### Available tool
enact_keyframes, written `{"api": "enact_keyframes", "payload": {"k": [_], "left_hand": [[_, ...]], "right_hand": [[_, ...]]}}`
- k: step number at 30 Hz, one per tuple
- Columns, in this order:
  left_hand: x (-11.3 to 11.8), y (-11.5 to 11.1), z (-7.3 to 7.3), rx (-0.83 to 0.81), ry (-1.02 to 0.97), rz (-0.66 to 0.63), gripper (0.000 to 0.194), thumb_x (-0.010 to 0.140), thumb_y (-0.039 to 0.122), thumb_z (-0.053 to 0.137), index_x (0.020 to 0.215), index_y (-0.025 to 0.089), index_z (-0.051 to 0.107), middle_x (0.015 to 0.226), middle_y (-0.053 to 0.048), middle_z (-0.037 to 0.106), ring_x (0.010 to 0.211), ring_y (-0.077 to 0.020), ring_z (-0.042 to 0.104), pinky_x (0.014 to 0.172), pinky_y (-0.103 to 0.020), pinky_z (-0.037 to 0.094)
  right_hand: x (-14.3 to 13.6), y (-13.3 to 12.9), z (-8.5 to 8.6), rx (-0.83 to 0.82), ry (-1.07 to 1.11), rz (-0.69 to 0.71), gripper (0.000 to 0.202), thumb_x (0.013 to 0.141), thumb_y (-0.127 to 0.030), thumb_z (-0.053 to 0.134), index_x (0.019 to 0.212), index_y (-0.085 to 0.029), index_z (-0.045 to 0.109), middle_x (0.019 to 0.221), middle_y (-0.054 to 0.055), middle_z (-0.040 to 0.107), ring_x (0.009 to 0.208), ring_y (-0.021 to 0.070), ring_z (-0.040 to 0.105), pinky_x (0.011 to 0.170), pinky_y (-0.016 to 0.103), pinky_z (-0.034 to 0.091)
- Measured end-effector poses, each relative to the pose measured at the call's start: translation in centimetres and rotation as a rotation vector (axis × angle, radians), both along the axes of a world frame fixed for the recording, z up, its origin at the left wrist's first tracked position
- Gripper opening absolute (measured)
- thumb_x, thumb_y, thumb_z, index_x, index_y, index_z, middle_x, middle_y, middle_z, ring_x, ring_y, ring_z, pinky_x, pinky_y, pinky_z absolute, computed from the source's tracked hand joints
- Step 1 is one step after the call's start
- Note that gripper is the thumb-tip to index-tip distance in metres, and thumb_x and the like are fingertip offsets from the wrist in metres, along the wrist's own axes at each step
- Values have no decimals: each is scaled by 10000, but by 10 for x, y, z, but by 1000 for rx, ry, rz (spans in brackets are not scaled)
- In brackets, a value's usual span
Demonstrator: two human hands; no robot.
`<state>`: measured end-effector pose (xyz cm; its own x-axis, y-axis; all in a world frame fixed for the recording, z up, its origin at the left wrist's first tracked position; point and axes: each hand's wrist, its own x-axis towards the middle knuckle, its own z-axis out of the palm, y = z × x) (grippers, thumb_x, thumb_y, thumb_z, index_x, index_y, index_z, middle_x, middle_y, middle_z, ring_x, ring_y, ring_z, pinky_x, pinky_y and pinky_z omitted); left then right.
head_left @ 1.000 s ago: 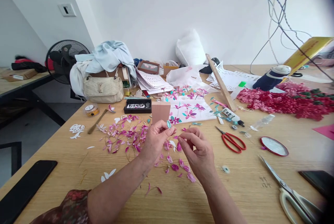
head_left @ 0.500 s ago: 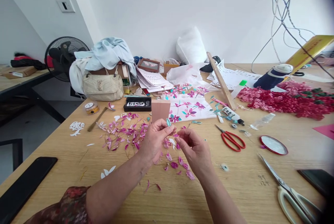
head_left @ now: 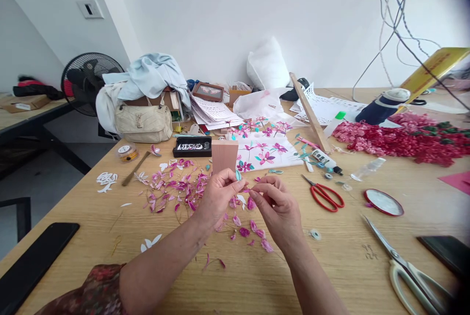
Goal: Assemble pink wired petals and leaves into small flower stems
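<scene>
My left hand (head_left: 219, 197) is closed in a pinch on a small teal leaf piece (head_left: 238, 175), whose tip sticks up above the fingers. Just to the right, my right hand (head_left: 277, 205) has its thumb and forefinger pressed together close to the left fingertips; what they pinch is too small to make out. Pink and magenta petals on thin stems (head_left: 176, 185) lie in a pile left of my hands. Loose magenta petals (head_left: 260, 233) lie below them. Behind the left hand stands a pinkish wooden block (head_left: 224, 155).
White cloth with flowers (head_left: 271, 156) lies behind. Red scissors (head_left: 326, 197), large scissors (head_left: 400, 263), a round red-rimmed dish (head_left: 384, 202) and a glue bottle (head_left: 325, 160) are at right. A black phone (head_left: 40, 261) lies at left, a beige bag (head_left: 144, 123) behind.
My right hand has shifted slightly right and down, its fingers more bunched. My left hand keeps its pinch, and the teal leaf has turned slightly. The whole view has moved a little.
</scene>
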<state>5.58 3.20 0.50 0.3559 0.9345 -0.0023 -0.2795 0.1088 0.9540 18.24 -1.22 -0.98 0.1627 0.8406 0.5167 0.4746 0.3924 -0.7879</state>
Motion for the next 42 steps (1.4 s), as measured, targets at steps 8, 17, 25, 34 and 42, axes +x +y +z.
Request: {"api": "enact_keyframes", "payload": {"k": [8, 17, 25, 34, 42], "left_hand": [[-3, 3, -3, 45, 59, -63, 214, 699, 293, 624, 613, 148, 491, 667, 8, 557, 616, -88, 498, 564, -197, 372], [-4, 1, 3, -75, 10, -139, 244, 699, 282, 636, 624, 143, 450, 653, -18, 604, 462, -52, 445, 455, -189, 320], [-3, 1, 5, -104, -73, -111, 246, 686, 256, 652, 609, 139, 450, 605, -7, 596, 536, -67, 507, 513, -176, 378], [6, -3, -5, -39, -65, 65, 223, 715, 262, 618, 632, 146, 447, 595, 18, 557, 476, -45, 434, 421, -146, 322], [11, 3, -16, 99, 1, 203, 213, 746, 248, 584, 622, 142, 447, 623, 25, 551, 474, -34, 432, 450, -154, 345]], "right_hand": [[5, 2, -2, -112, 256, 70, 102, 741, -259, 611, 660, -196, 611, 771, 26, 516, 547, 104, 450, 447, 231, 364], [2, 3, -9, -249, 454, 175, 188, 803, -335, 551, 712, -174, 521, 959, 50, 582, 385, 33, 440, 359, 196, 324], [4, 5, -13, -192, 235, 104, 211, 840, -336, 478, 699, -181, 504, 560, -23, 475, 498, 104, 448, 462, 216, 325], [-6, 4, -14, -209, 176, -13, 221, 818, -340, 487, 686, -166, 523, 491, -46, 429, 446, 94, 371, 433, 210, 276], [-15, -3, -14, 57, -205, -213, 172, 828, -240, 493, 984, -174, 466, 511, -79, 462, 405, 86, 414, 433, 189, 313]]}}
